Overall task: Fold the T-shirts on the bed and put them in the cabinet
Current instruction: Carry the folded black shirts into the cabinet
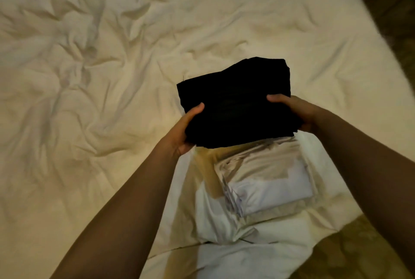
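Bed [89,76] fills most of the view, cream sheet heavily wrinkled, nothing flat about it. Dark floor shows at the right edge and bottom right corner. Near you on the bed sits a white pillow [224,222] with a folded white T-shirt [274,189] lying on top of it.

You hold the folded black T-shirt [235,103] up in the air, just beyond the white one. Left hand [184,130] grips its left edge, thumb on top, fingers hidden under the cloth. Right hand [296,112] grips the right edge the same way, thumb over the top, fingers underneath.

Handling, as a guess: light, soft, floppy, several layers thick. It will sag or unfold if you carry it by one edge or one corner. Keep both hands under opposite sides, thumbs clamping the top layers, and keep it level. No cabinet in view, so that part is not done.
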Action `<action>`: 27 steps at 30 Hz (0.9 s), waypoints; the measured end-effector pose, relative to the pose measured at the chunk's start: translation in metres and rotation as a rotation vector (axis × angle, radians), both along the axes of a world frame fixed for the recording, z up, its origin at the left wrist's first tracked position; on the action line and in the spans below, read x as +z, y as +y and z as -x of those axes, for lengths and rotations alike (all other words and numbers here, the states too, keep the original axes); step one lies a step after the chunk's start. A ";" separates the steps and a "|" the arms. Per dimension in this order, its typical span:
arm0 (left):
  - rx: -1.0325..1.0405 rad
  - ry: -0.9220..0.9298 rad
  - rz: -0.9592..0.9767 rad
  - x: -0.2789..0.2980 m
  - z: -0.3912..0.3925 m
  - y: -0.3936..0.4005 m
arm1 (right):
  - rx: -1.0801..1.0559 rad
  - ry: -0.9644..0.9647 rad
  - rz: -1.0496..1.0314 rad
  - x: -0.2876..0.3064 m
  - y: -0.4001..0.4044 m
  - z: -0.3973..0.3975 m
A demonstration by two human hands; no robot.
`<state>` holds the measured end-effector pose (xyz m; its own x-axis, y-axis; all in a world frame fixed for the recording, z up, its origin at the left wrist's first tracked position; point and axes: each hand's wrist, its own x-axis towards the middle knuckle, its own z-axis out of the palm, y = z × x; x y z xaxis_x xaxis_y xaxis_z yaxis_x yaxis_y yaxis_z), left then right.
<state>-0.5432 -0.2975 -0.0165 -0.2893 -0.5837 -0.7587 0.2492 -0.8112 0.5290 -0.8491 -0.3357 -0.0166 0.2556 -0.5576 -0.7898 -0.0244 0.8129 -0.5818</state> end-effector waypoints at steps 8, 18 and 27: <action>-0.227 -0.038 0.130 0.136 0.046 -0.026 | -0.203 0.053 0.072 0.133 0.034 0.042; -0.438 -0.075 0.250 0.279 0.129 -0.016 | -0.511 0.076 0.182 0.260 0.124 0.110; -0.556 -0.051 0.210 0.314 0.252 0.034 | -0.679 0.064 0.189 0.296 0.214 0.215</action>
